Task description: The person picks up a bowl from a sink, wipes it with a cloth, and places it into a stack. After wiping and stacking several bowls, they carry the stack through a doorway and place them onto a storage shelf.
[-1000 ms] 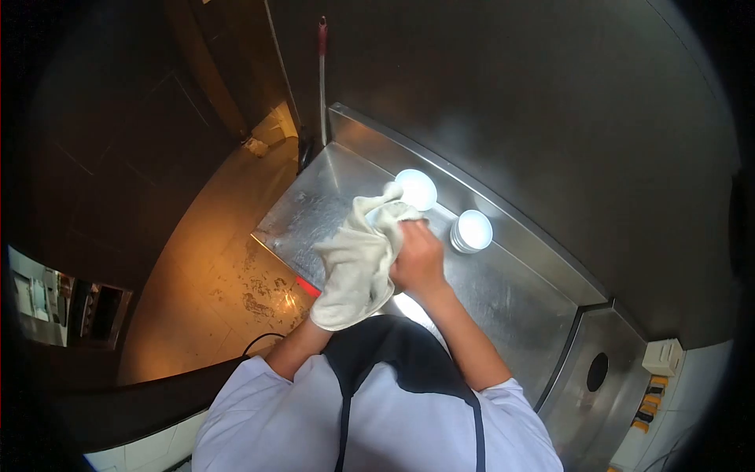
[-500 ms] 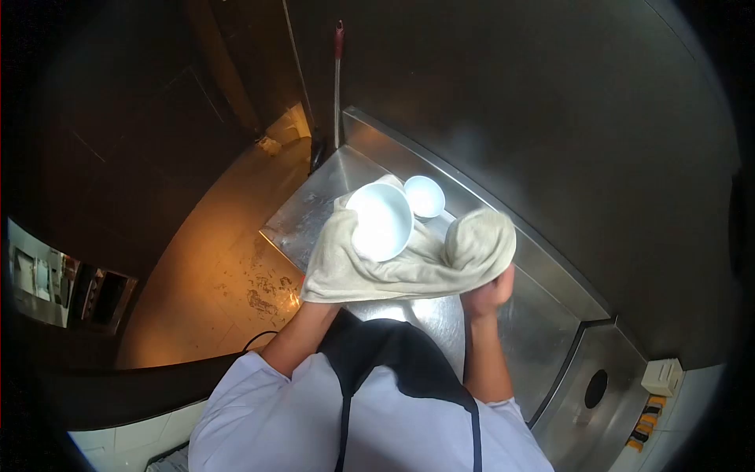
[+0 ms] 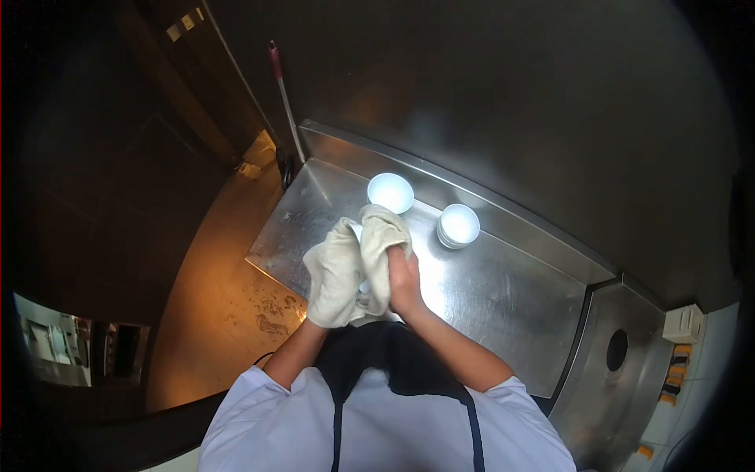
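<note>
A pale cloth (image 3: 334, 271) is bunched up between my hands, in front of my apron. Inside its folds a bit of a white bowl (image 3: 364, 286) shows. My right hand (image 3: 403, 279) is wrapped round the right part of the cloth. The cloth covers my left hand (image 3: 321, 321), with only the wrist showing, so its fingers are hidden. Beyond the cloth stands a white bowl (image 3: 391, 193) on the steel counter (image 3: 503, 303). Right of it is a small stack of white bowls (image 3: 458, 226).
A raised steel edge (image 3: 472, 191) runs along the back of the counter. A long red-handled tool (image 3: 286, 102) leans at the back left. On the right are a steel surface with a round hole (image 3: 617, 350) and a white box (image 3: 683, 323).
The cloth has been drawn in from wide to bunched, and my right hand has moved left towards my left hand. The bowl that lay on the cloth is now mostly covered.
</note>
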Available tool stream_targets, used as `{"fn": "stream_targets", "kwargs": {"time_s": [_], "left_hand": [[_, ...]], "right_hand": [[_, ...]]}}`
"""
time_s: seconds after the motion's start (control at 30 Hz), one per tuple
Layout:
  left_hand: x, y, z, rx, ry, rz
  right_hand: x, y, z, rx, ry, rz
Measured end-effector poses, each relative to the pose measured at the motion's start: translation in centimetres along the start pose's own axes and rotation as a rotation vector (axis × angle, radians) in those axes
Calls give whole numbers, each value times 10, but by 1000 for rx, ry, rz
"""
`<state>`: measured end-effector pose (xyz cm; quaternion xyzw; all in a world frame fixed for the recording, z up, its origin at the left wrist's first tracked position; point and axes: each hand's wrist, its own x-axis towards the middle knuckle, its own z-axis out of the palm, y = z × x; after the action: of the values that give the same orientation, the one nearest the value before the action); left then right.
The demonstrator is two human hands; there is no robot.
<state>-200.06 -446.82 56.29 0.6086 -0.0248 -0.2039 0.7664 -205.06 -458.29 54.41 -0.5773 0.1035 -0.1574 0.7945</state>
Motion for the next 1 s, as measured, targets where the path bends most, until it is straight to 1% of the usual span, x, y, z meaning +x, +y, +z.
{"fn": "stream_targets", "kwargs": {"time_s": [0.07,0.17,0.23,0.27,0.3,0.33,0.4,0.47,0.5,0.57,0.6,0.63,0.67,0.73,0.8,0.83,0.9,0.93,1.0], "left_hand": [[14,-26,-3,-212,-55,-12],[37,-43,-19,-61,-59,50],[50,-54,-26,39,-71,86],[59,-67,-28,95,-54,192],[67,-80,-30,153,-30,298],[76,-92,-33,212,1,402],[119,-117,-56,287,58,336],[116,-75,-43,763,-65,582],[123,-73,-43,377,-87,379],[138,-71,-34,504,33,338],[144,-63,-28,877,62,484],[138,-30,-11,1250,93,630],[129,-4,4,1625,127,772],[110,27,26,1744,42,849],[109,30,30,1682,-26,788],[115,22,28,1558,-48,689],[130,-5,15,1394,-49,669],[141,-25,0,1356,-29,746],[144,-32,-10,1179,2,778]], "right_hand": [[-3,5,4,-18,48,-43],[-3,14,-4,-124,64,-34],[8,13,-23,-230,75,31],[14,13,-35,-282,80,65],[22,24,-46,-261,123,-12],[25,38,-64,-295,99,50],[19,48,-83,-549,12,97],[8,41,-93,-908,-144,103],[5,38,-98,-1085,-226,107],[5,47,-117,-1160,-33,-136],[6,49,-127,-1195,65,-261],[12,46,-135,-1246,150,-296],[21,53,-150,-1299,203,-390],[32,52,-165,-1377,266,-413],[44,67,-185,-1399,188,-418],[48,70,-193,-1410,148,-419],[54,65,-200,-1411,84,-377],[55,63,-202,-1410,49,-357],[57,59,-203,-1365,66,-398]]}}
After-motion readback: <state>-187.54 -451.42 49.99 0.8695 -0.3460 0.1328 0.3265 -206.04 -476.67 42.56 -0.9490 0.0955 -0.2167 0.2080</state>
